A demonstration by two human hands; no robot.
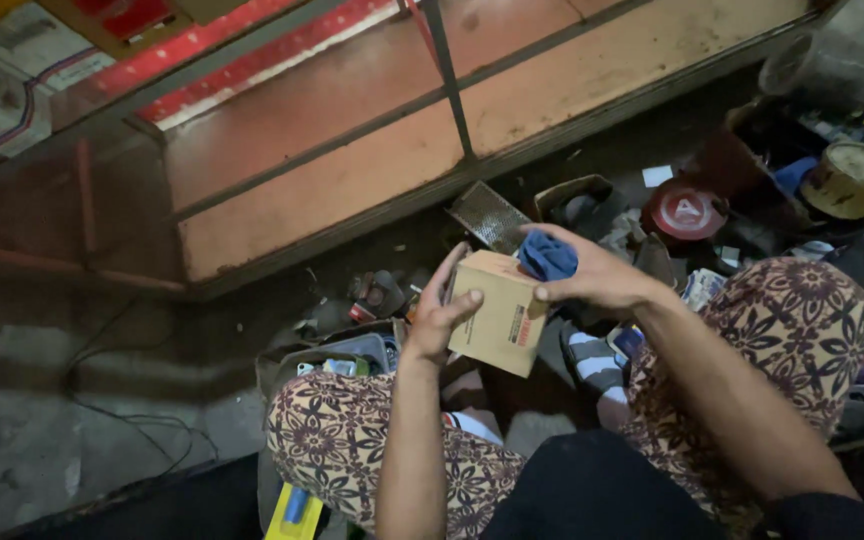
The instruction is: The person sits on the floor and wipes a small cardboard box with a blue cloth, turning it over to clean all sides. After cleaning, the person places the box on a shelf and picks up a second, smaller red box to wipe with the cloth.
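A small brown cardboard box [500, 318] is held up between both hands above my lap. My left hand [439, 312] grips its left side, thumb on the front face. My right hand [592, 272] rests over the box's top right corner and pinches a crumpled blue cloth [548, 256] against it. My knees in patterned brown trousers [337, 435] spread out below, and I sit on the floor.
A wooden shelf frame [457, 120] with orange panels stands ahead. Clutter lies on the dark floor: a metal mesh piece [489, 213], a red round lid [687, 212], a tan round tin [857, 178], a grey bag [352, 352], a yellow tool [295, 510].
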